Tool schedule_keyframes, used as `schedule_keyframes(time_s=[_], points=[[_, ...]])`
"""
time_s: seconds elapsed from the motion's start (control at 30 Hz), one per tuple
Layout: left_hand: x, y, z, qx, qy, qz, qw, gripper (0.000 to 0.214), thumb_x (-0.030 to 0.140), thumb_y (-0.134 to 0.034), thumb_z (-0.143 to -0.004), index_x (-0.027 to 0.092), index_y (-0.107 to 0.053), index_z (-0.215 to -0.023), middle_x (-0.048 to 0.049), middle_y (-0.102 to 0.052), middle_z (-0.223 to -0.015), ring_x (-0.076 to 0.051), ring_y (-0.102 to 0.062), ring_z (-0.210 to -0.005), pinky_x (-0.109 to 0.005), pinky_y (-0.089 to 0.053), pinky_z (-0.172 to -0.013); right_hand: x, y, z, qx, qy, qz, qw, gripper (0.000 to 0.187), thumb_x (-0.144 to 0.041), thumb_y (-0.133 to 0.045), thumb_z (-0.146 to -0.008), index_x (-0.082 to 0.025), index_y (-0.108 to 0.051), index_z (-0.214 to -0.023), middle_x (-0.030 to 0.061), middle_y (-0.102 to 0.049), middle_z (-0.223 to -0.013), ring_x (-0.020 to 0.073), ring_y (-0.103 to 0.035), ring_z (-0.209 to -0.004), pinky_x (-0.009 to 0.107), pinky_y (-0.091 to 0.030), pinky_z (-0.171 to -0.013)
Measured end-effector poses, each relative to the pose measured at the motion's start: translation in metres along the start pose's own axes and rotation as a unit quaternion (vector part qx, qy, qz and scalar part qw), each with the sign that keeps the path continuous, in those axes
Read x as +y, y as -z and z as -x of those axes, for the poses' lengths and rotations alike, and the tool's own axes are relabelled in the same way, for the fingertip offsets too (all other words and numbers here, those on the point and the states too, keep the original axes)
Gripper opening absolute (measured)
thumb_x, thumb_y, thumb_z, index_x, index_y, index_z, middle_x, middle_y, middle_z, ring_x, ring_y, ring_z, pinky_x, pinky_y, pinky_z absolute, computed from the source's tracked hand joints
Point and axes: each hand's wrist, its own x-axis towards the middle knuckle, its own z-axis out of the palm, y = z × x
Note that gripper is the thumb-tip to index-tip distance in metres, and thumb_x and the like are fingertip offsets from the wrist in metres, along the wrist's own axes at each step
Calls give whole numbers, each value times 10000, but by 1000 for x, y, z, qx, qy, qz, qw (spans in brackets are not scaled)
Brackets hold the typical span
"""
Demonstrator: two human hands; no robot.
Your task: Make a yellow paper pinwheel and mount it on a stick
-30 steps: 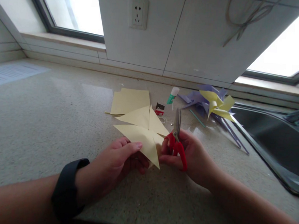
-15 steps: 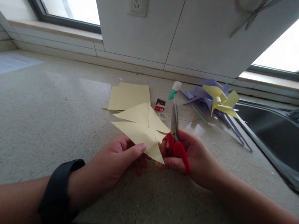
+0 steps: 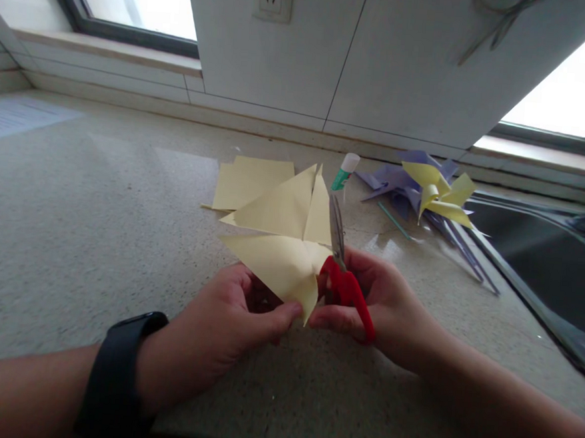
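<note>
My left hand (image 3: 246,312) grips a pale yellow paper square (image 3: 283,208) by its near corner, the thumb on top and the other fingers underneath. Slits run from the paper's edges toward its middle, and its flaps stand slightly apart. In my right hand (image 3: 381,305) are red-handled scissors (image 3: 343,282), held by the loops with the blades pointing up and away. Those blades are beside the paper's right edge. My right thumb and fingertips are close to the paper's near corner; whether they touch it I cannot tell.
Behind the paper lie more yellow sheets (image 3: 245,176). A glue stick (image 3: 344,171), a thin green stick (image 3: 394,221), a yellow pinwheel (image 3: 437,194) and purple pinwheels (image 3: 400,176) are to the right. A sink (image 3: 544,263) borders the counter there. A printed sheet (image 3: 21,119) lies far left.
The paper has tilted up and its near corner now curls between my hands. My left thumb has shifted right toward that corner. The small red box and clear ring are now hidden behind the paper.
</note>
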Motion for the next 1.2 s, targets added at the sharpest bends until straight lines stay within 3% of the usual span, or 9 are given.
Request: schedule_keyframes(time_s=[0.17,0.33,0.53,0.67,0.83,0.97,1.1,1.2], points=[[-1,1,1,-4,1,6,1000,327,248,-818,-768,199,-741,-1082,-51,-783,-939,-177,-698,-766,-250,-524,-683,1,-1,0,22,14,27,999,445,-172,-956,-530,-211,-578,-762,-24,-687,-750,139,-651,-670,246,-548,-599],[4,-3,0,-11,-29,20,999,368,239,-813,-776,214,-734,-1135,-60,-774,-1002,-209,-705,-858,-285,-541,-758,-1,-3,-1,32,26,38,998,377,-189,-931,-596,-198,-596,-769,-38,-647,-729,98,-590,-626,204,-496,-566],[3,-3,-1,-20,-48,17,998,182,242,-803,-792,192,-740,-955,-1,-699,-710,-131,-595,-612,-190,-444,-513,-2,-5,-2,26,36,44,998,314,-223,-881,-688,-187,-577,-760,-51,-596,-691,76,-538,-593,187,-448,-528],[1,0,-1,-38,-48,23,998,171,319,-754,-856,188,-739,-965,-4,-687,-732,-105,-555,-593,-192,-458,-547,-1,-5,-2,18,44,52,997,256,-245,-833,-754,-196,-587,-805,-31,-634,-737,92,-583,-632,206,-487,-570],[3,1,-1,-40,-51,12,998,208,337,-764,-845,187,-742,-987,-5,-680,-756,-106,-534,-595,-194,-447,-539,0,-6,-1,22,52,86,995,265,-264,-835,-741,-204,-583,-797,-6,-679,-762,123,-634,-662,238,-528,-594],[1,0,-2,-29,-56,13,998,192,349,-774,-834,181,-735,-918,2,-673,-706,-111,-544,-573,-198,-450,-525,-2,-7,1,27,64,94,993,273,-237,-836,-729,-207,-568,-769,-26,-652,-726,105,-604,-619,219,-507,-555],[0,1,-1,-25,-52,19,998,257,346,-784,-832,203,-733,-1040,-4,-720,-805,-109,-577,-592,-198,-471,-529,-5,-6,2,28,59,90,994,241,-238,-825,-747,-207,-589,-783,-25,-648,-739,103,-597,-620,216,-492,-551],[2,0,-1,-22,-46,18,999,261,342,-783,-838,203,-736,-1054,7,-703,-758,-99,-573,-583,-186,-475,-532,-6,-5,2,25,37,56,997,243,-250,-835,-751,-207,-601,-797,-30,-640,-736,95,-579,-609,206,-466,-530]])
